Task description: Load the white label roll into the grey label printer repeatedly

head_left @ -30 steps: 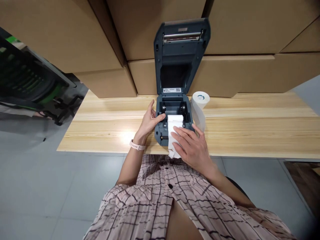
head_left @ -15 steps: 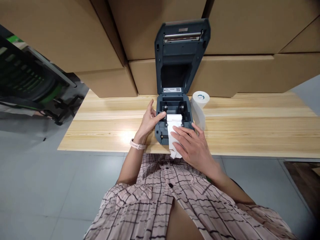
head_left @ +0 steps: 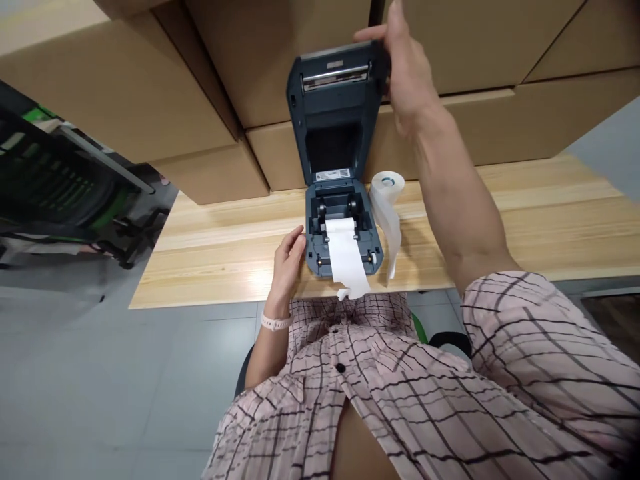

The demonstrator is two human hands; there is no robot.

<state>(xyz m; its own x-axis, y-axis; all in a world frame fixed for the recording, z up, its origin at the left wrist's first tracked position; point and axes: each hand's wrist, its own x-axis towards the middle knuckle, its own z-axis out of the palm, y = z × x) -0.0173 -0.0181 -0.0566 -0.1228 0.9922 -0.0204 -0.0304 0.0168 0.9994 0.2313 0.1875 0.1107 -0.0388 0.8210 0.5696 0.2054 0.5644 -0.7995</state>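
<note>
A dark grey label printer stands on the table with its lid raised. From a small roll inside, a white paper strip runs forward over the front edge, its end torn and creased. My left hand lies against the printer's left side, fingers stretched out. At the lid's upper right corner is my right hand, fingers spread, one reaching along the top edge; part of its contact is hidden. Right of the printer stands a white label roll with a loose tail hanging forward.
Large cardboard boxes are stacked right behind the printer. The wooden table ends close in front of it. A dark and green chair stands on the floor at the left.
My right hand has left the paper strip and moved up to the lid's corner. My left hand has drawn back from the roll to the printer's side. The view has shifted slightly.
</note>
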